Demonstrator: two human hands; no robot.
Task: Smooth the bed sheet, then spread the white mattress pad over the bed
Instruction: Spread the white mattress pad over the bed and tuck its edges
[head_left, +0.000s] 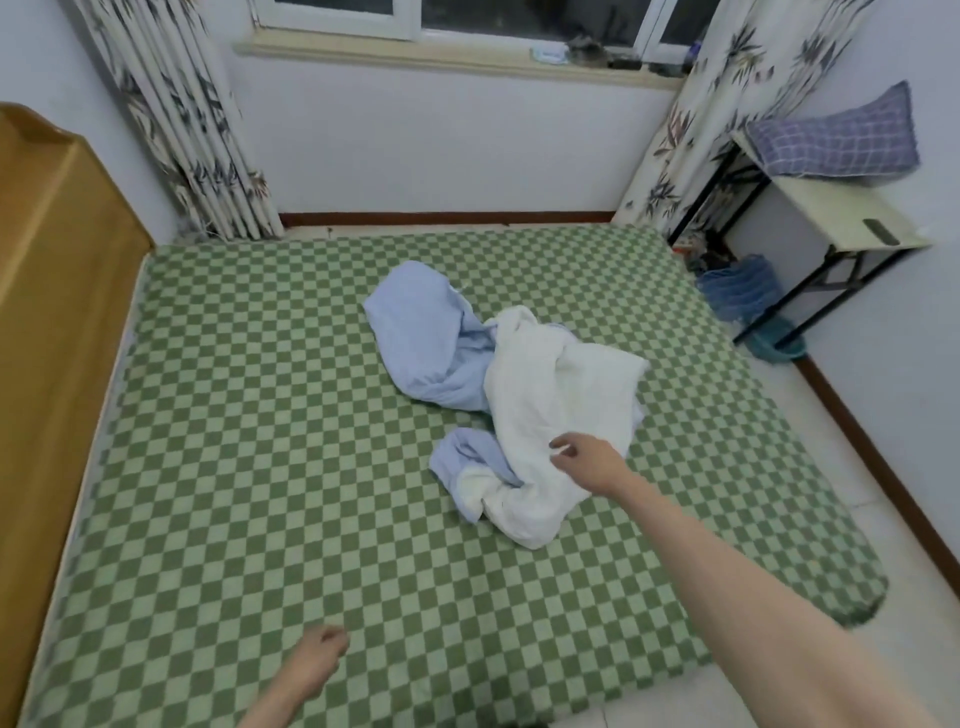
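I see the white mattress pad (550, 415) bunched right of the bed's middle on the checked sheet (234, 441), my right hand (584, 462) loosely curled just over it, grasping nothing, left hand (317, 660) clenched; soft, light, floppy, so I'd pinch its near edge.

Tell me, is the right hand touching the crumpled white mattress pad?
Cannot tell. In the head view the right hand, fingers loosely curled, overlaps the crumpled white mattress pad, but from above no contact or gap shows plainly.
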